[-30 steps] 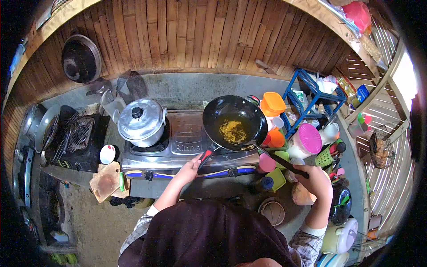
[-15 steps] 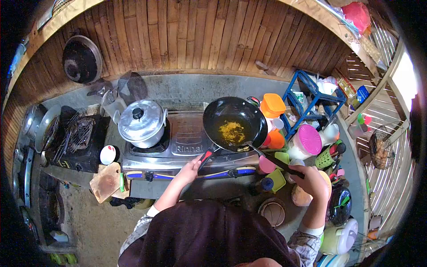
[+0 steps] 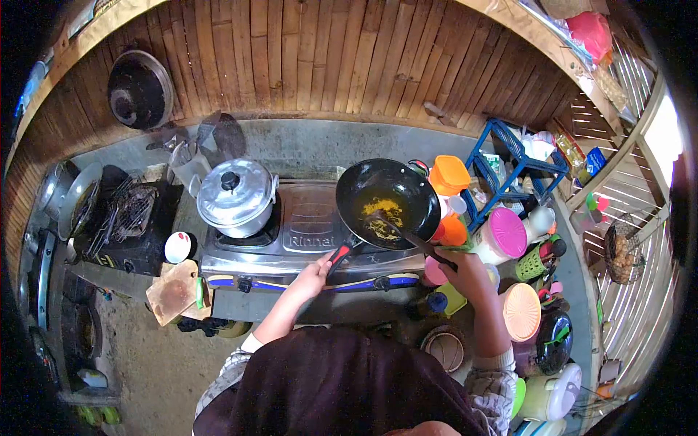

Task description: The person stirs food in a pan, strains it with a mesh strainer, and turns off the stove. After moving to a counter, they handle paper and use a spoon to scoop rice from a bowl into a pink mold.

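A black wok (image 3: 407, 182) with yellow food (image 3: 382, 212) in oil sits on the right burner of a steel gas stove (image 3: 305, 236). My left hand (image 3: 313, 276) grips the wok's red and black handle (image 3: 338, 254) at the stove's front. My right hand (image 3: 462, 269) holds a dark spatula (image 3: 407, 234) whose blade lies in the food inside the wok.
A lidded aluminium pot (image 3: 234, 196) stands on the left burner. Coloured plastic jars (image 3: 502, 231) and a blue rack (image 3: 512, 156) crowd the counter to the right. A wire grill on a black stove (image 3: 123, 218), a cutting board (image 3: 173, 291) and a white cup (image 3: 177, 247) lie to the left.
My right hand has moved left and up toward the wok, carrying the spatula's blade from the rim into the food. My left hand has stayed on the handle.
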